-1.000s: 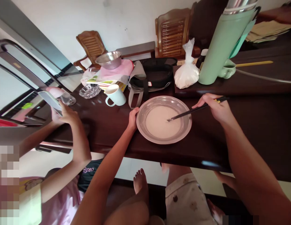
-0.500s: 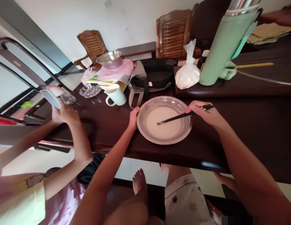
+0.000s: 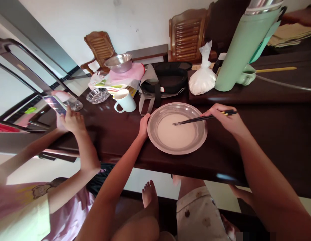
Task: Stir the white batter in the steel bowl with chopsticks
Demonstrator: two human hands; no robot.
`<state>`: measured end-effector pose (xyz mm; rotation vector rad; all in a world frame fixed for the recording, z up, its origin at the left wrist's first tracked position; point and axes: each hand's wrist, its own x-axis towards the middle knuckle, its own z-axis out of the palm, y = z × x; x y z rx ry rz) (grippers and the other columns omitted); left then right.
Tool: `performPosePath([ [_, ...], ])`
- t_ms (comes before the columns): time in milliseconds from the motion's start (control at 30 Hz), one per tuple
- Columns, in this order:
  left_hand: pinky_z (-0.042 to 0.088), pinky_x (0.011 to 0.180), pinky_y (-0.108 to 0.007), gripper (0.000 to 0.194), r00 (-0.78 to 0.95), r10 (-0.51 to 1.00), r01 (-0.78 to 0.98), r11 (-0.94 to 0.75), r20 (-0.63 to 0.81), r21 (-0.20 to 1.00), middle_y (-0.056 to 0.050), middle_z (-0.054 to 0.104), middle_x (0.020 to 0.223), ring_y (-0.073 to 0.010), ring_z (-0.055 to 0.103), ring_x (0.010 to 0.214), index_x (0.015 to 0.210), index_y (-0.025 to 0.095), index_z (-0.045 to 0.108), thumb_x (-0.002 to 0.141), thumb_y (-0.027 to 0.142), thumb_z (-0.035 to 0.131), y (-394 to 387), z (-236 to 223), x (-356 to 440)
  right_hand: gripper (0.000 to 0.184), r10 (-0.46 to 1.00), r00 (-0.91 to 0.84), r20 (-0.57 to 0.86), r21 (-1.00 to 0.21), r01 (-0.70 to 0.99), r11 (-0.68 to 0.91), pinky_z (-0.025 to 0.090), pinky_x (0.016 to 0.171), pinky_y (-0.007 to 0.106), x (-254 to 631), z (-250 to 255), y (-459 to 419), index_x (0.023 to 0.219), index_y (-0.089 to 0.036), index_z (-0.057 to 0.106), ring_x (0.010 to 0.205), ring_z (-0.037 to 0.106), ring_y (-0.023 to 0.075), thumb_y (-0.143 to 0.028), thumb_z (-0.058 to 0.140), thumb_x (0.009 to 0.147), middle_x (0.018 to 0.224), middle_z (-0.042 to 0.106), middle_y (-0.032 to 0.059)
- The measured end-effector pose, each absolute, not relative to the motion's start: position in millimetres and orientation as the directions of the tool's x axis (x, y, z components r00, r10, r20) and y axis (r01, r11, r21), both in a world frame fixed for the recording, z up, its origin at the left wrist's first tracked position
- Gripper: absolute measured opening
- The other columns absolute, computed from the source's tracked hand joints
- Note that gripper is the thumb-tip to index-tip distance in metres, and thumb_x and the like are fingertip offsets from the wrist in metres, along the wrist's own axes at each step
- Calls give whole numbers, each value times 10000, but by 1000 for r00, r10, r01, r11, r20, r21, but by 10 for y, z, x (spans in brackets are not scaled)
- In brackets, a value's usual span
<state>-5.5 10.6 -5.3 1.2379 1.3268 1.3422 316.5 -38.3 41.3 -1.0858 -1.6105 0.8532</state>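
A wide metal basin (image 3: 155, 142) stands on the dark wooden table, holding a pale, milky mixture (image 3: 175, 137). My left hand (image 3: 144, 125) grips the basin's left rim. In my right hand (image 3: 224, 118), to the right of the basin, is a pair of black chopsticks (image 3: 195, 119) with yellow bands. Their whitened tips point left over the mixture; whether they touch its surface I cannot tell.
Behind the basin are a white mug (image 3: 125, 101), a glass ashtray (image 3: 97, 96), a black-and-grey bag (image 3: 168, 82), a tied bag of white powder (image 3: 202, 82) and a tall green thermos (image 3: 242, 50). At left, another person's hands (image 3: 70, 120) hold a phone (image 3: 55, 104).
My right hand has shifted right and slightly up with the chopsticks, whose tips have moved right and up over the mixture. My left hand stays on the rim.
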Motion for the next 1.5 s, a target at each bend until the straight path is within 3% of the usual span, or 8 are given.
performPosePath([
  [233,339,562,-223,365,-145,986,68,-68,77,995,33,352,559,-109,311,571,525,196,362,862,246,492,105,-49,-55,262,923,-245,296,-912,216,349,534,824,355,3142,412,-382,761,-254,723,870,716,218,-436,594,898,853,765,25],
  [433,332,554,-221,368,-154,986,54,-53,60,997,34,344,560,-107,309,565,519,196,359,861,218,494,91,-8,-30,296,936,-105,335,-910,223,350,541,826,380,3173,416,-379,705,-264,708,800,719,221,-453,587,898,765,750,19],
  [567,334,547,-220,387,-161,986,32,-40,44,999,37,345,554,-105,304,552,509,194,370,862,237,521,82,7,-22,260,927,-237,289,-908,238,344,547,839,382,3141,414,-382,771,-276,721,889,716,232,-463,588,894,859,767,21],
  [767,336,551,-222,381,-161,986,33,-40,45,999,37,341,559,-106,299,557,516,196,370,862,236,523,78,12,-22,292,934,-96,343,-909,219,356,530,814,376,3162,418,-376,702,-249,705,789,707,212,-422,587,904,760,744,20],
  [900,326,540,-222,383,-170,985,33,-30,35,999,36,337,550,-104,291,555,514,195,359,864,234,508,77,18,-21,258,921,-250,298,-911,215,353,530,822,357,3124,425,-388,763,-257,720,870,710,214,-422,582,906,849,758,25],
  [1100,336,545,-223,379,-172,985,35,-23,29,999,42,341,553,-101,299,544,521,199,358,851,262,535,79,17,-17,298,932,-102,349,-910,202,363,521,812,349,3166,450,-397,695,-240,697,793,706,199,-410,583,912,750,737,21],
  [1267,318,534,-228,368,-166,985,36,-32,37,999,38,340,540,-104,290,551,519,196,361,859,237,496,78,8,-22,245,915,-290,282,-901,247,356,535,824,347,3117,438,-396,788,-264,724,903,705,211,-431,586,903,901,765,23],
  [1500,326,549,-232,387,-167,985,34,-30,36,999,40,341,536,-106,297,554,510,197,357,861,231,518,65,48,-3,289,933,-158,323,-914,205,351,528,812,361,3165,462,-402,702,-262,701,806,708,209,-416,578,913,765,740,22],
])
